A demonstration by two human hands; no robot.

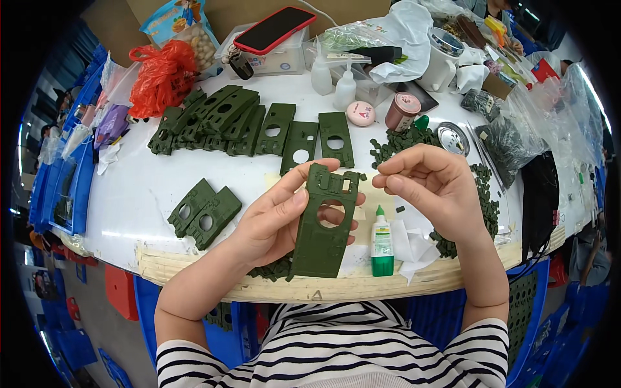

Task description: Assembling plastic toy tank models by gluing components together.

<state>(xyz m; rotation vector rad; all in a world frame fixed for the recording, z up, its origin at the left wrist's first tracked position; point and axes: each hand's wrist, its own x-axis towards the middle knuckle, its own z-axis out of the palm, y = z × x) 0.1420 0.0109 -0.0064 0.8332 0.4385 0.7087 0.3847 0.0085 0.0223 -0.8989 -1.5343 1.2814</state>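
My left hand (pixel 275 210) grips a dark green plastic model tank hull (pixel 322 242), tilted upright, with a large round hole through it. The fingers wrap behind the hull and the thumb presses its left edge. Close by, to the right of the hull's top corner, my right hand (pixel 433 187) is closed in a pinch. Whatever lies between its fingertips is too small or hidden to make out. Below that hand stands a glue bottle (pixel 382 242) with a green cap and green base. Small green parts (pixel 407 143) are heaped behind the right hand.
More hulls (pixel 226 119) are stacked at the back left, and two hulls (pixel 206 213) lie left of my hand. White tissue (pixel 414 249) is beside the glue. A phone (pixel 275 29) rests on a plastic box, near squeeze bottles (pixel 345 87). Tweezers (pixel 486 155) lie at right.
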